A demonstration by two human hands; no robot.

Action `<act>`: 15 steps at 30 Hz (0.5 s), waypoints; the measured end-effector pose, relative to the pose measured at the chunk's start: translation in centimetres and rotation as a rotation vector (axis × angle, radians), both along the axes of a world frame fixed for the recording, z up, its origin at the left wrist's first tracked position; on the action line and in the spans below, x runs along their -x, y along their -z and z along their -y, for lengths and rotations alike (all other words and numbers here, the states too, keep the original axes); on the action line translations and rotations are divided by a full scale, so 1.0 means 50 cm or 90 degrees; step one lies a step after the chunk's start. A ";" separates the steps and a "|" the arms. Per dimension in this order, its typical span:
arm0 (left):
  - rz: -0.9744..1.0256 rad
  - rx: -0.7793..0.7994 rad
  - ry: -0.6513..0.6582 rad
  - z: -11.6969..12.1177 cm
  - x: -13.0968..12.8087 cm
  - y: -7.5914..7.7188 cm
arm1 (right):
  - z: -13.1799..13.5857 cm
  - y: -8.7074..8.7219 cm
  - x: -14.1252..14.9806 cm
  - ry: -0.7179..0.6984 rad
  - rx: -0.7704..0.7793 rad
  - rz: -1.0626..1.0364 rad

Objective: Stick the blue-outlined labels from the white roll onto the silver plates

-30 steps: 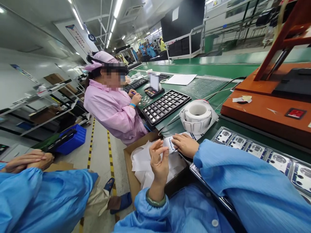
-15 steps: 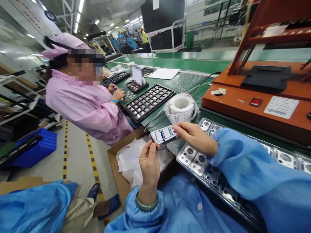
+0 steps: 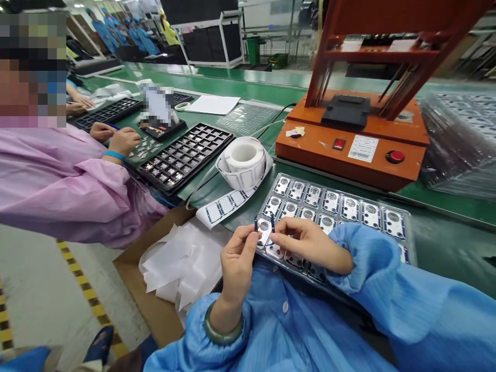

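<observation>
A thin dark-blue adhesive frame (image 3: 273, 222) is stretched between my two hands. Its left side is pinched in the thumb and fingertips of my left hand (image 3: 238, 261), its right side in those of my right hand (image 3: 308, 244). Both hands hover over the near left corner of a clear plastic tray (image 3: 413, 238). Rows of silvery metal plates (image 3: 330, 201) with round windows and dark blue edges fill the tray; my right hand and sleeve hide some. Just beyond my hands, a label strip (image 3: 225, 207) printed with dark frame outlines trails from a white roll (image 3: 243, 153).
An orange press (image 3: 318, 157) stands behind the tray, clear plastic sheets (image 3: 461, 139) to its right. A carton (image 3: 134, 263) of white backing paper (image 3: 182, 261) sits at lower left. A co-worker in pink (image 3: 70, 181) works beside a black compartment tray (image 3: 186, 157).
My hands have moved right, from the label strip to over the tray. The blue frame has come off the strip and is held by both hands. The view has turned right.
</observation>
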State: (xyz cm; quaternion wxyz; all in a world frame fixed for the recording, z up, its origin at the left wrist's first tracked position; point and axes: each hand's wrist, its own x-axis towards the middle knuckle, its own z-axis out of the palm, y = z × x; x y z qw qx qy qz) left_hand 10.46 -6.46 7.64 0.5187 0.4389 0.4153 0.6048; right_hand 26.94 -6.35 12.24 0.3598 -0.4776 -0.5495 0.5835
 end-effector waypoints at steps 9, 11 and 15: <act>-0.195 -0.213 -0.138 -0.001 0.037 -0.011 | 0.034 -0.023 0.003 0.077 0.005 -0.043; -0.187 -0.171 -0.034 -0.006 0.046 -0.016 | 0.035 -0.026 0.008 0.074 0.032 -0.060; -0.248 -0.148 0.081 -0.010 0.054 -0.026 | 0.034 -0.030 0.019 0.059 0.068 -0.076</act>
